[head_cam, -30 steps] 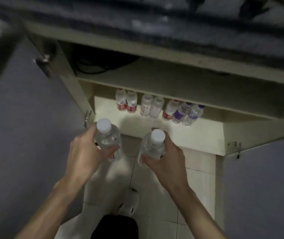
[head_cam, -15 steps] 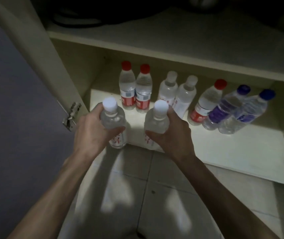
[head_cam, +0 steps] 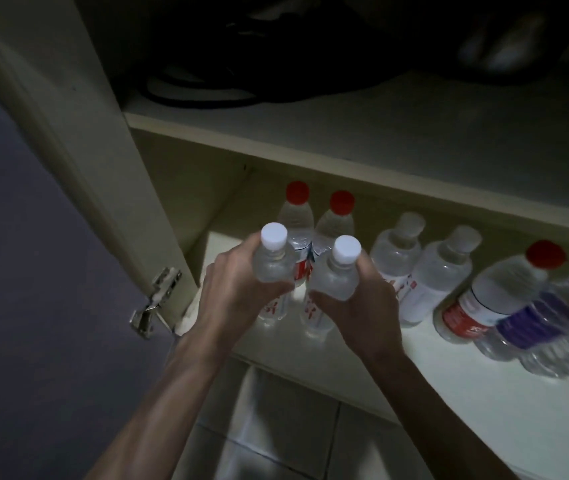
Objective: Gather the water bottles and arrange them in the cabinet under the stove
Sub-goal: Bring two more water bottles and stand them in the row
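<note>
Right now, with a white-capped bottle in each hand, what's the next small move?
Probably lower both clear white-capped bottles, in the left hand and right hand, onto the pale cabinet floor, just in front of the two red-capped bottles; that spot looks bare.

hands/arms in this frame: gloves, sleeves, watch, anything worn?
Nothing worn that shows. Left hand and right hand are bare: no gloves, rings or markings visible. Both forearms are bare from the wrists to the frame's bottom edge, with no sleeve, watch or band. Dim light, so fine detail could be missed.
</note>
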A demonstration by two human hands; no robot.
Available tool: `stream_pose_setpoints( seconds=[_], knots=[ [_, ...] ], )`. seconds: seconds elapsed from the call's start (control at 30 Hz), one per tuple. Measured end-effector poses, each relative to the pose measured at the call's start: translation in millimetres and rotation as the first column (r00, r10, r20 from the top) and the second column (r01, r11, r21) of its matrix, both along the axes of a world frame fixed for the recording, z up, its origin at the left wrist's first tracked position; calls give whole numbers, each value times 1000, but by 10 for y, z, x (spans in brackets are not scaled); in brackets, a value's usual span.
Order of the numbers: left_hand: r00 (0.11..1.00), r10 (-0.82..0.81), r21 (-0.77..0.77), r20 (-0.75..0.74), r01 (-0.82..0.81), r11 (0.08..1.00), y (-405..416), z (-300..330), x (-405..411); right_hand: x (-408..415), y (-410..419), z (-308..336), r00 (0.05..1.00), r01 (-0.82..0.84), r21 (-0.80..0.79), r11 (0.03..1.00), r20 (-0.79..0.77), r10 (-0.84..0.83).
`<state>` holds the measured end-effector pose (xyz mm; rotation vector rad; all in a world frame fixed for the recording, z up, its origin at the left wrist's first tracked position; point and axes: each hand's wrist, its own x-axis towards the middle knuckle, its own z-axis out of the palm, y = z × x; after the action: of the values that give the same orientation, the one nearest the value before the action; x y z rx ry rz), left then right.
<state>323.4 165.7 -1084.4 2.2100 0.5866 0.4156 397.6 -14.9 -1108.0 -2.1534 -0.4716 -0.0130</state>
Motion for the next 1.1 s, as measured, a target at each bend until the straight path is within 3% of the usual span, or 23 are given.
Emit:
stream_pose_setpoints(
  seconds=[0.2, 0.37, 0.57, 0.73, 0.9, 1.1],
  knots=[
    [998, -21, -29, 56, 23, 999, -23, -94, 31, -8, 66, 29, 999, -37, 0, 999, -6, 37],
    [999, -43, -12, 21, 43, 999, 2, -100, -8, -71, -28, 58, 1000, -12, 50, 999, -3, 12],
    [999, -50, 138, 16, 48, 989, 40, 141, -345, -287, -312, 300, 994, 53, -12, 999, 94, -52],
    [999, -16, 380, -47, 33, 924, -81, 626, -800, -496, -554, 732, 987, 7, -262, 965, 157, 35],
    [991, -76, 497, -112, 123, 859, -289, 1123, -1122, -667, -745, 1333, 973, 52, -580, 813, 213, 89],
    [986, -117, 568, -114, 162, 807, -511, 1879, -1390, -1024, -851, 2177, 985, 3, -607, 795, 137, 101]
  ],
)
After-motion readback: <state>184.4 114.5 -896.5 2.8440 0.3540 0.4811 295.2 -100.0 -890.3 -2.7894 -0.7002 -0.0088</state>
